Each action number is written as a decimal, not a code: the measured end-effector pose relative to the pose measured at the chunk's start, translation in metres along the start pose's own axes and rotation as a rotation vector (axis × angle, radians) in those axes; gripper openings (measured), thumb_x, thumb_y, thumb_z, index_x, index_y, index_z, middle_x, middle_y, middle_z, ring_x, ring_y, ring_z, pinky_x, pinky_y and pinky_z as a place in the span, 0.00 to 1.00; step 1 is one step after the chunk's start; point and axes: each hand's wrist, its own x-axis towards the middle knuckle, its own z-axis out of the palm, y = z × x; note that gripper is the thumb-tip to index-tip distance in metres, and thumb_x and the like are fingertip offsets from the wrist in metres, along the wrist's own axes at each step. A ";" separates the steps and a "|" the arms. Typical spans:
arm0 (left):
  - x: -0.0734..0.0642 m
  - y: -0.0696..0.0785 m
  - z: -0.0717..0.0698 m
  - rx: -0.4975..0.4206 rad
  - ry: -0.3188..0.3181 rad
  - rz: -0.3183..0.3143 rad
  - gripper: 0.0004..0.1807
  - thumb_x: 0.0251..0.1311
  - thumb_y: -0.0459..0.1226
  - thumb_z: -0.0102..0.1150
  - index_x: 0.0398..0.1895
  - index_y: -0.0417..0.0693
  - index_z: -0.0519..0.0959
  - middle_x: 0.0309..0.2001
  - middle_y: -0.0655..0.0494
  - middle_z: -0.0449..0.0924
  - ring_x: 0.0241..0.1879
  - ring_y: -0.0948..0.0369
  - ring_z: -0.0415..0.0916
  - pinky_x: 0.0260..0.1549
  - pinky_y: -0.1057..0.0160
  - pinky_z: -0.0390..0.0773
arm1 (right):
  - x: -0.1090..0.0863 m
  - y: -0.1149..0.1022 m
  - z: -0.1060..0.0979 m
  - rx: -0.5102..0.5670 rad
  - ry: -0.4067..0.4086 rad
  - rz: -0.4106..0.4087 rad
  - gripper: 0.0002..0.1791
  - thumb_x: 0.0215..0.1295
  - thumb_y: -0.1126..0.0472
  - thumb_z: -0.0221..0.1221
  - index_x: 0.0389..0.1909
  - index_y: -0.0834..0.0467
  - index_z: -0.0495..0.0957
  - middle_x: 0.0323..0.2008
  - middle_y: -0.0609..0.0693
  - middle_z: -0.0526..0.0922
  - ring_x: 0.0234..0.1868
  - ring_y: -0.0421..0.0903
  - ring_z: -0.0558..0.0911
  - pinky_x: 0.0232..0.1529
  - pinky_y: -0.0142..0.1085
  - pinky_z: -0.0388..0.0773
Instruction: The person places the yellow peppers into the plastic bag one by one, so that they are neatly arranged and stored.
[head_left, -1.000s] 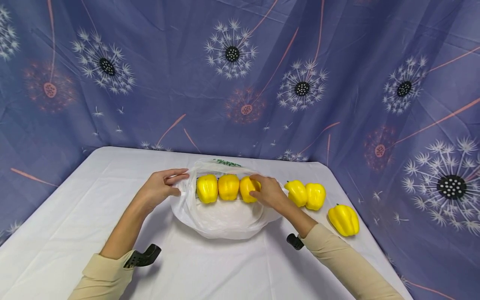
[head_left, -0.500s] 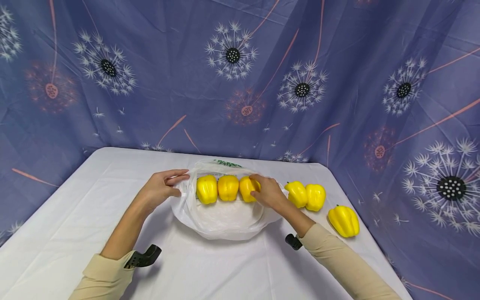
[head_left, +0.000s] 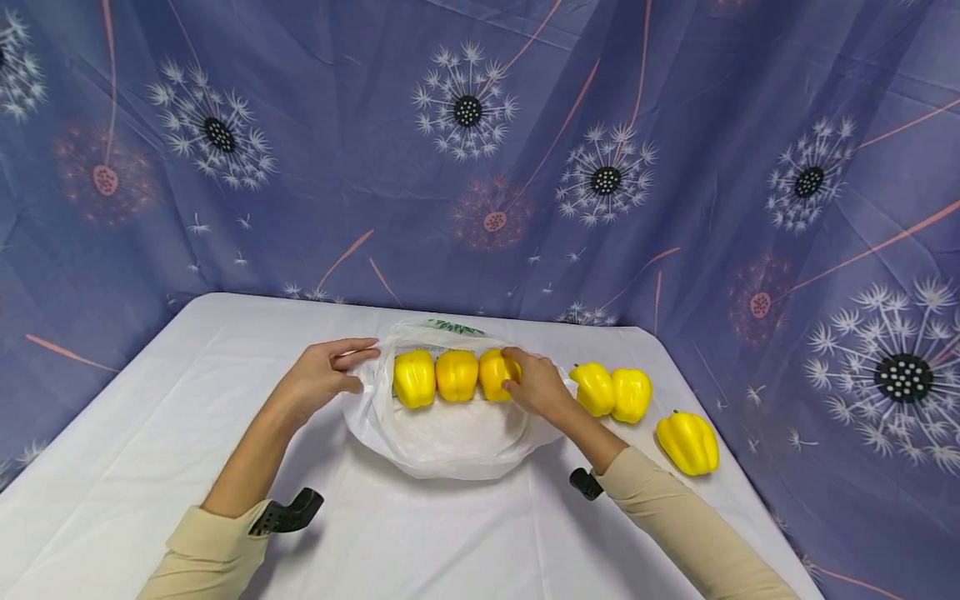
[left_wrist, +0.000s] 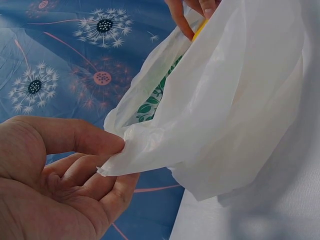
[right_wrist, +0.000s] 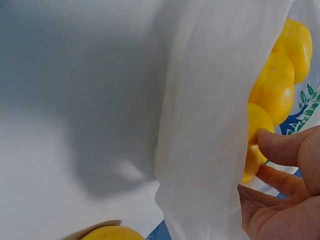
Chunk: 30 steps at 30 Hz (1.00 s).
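A white plastic bag (head_left: pixel 456 457) with a green leaf print lies with its mouth spread wide on the table. Three yellow bell peppers sit in a row inside: a left one (head_left: pixel 414 379), a middle one (head_left: pixel 457 376) and a right one (head_left: pixel 493 374). My left hand (head_left: pixel 315 380) pinches the bag's left rim, and in the left wrist view the plastic runs between thumb and fingers. Reaching in over the right rim, my right hand (head_left: pixel 542 387) grips the right pepper with thumb and fingertips, as the right wrist view shows; its far side is hidden.
Outside the bag to the right, two yellow bell peppers (head_left: pixel 631 395) stand side by side, and another pepper (head_left: pixel 687 442) lies nearer the right table edge. A white cloth covers the table (head_left: pixel 420 542). Behind hangs a blue dandelion-print curtain (head_left: pixel 360 125).
The right pepper in the bag has risen very slightly relative to its neighbours, with my right hand still on it. My left hand stays at the rim.
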 end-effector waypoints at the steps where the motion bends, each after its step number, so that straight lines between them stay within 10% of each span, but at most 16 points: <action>1: 0.000 0.000 0.000 0.000 -0.001 0.001 0.43 0.50 0.21 0.55 0.75 0.44 0.67 0.67 0.42 0.76 0.79 0.50 0.53 0.72 0.45 0.59 | 0.000 0.000 0.000 -0.001 0.000 0.002 0.32 0.66 0.58 0.65 0.70 0.54 0.71 0.61 0.61 0.82 0.63 0.66 0.77 0.64 0.58 0.71; 22: 0.000 0.001 0.000 0.012 0.008 -0.009 0.42 0.50 0.21 0.55 0.75 0.44 0.67 0.67 0.43 0.76 0.79 0.50 0.52 0.72 0.44 0.59 | -0.001 0.005 0.007 -0.002 0.066 -0.077 0.31 0.66 0.60 0.65 0.71 0.58 0.72 0.66 0.58 0.78 0.64 0.62 0.78 0.66 0.54 0.72; 30: -0.001 0.001 0.000 0.011 0.007 -0.008 0.42 0.50 0.22 0.56 0.75 0.45 0.67 0.67 0.44 0.76 0.80 0.50 0.51 0.71 0.45 0.59 | -0.001 0.008 0.009 0.017 0.108 -0.100 0.30 0.64 0.63 0.66 0.68 0.58 0.75 0.61 0.57 0.83 0.34 0.48 0.79 0.43 0.43 0.78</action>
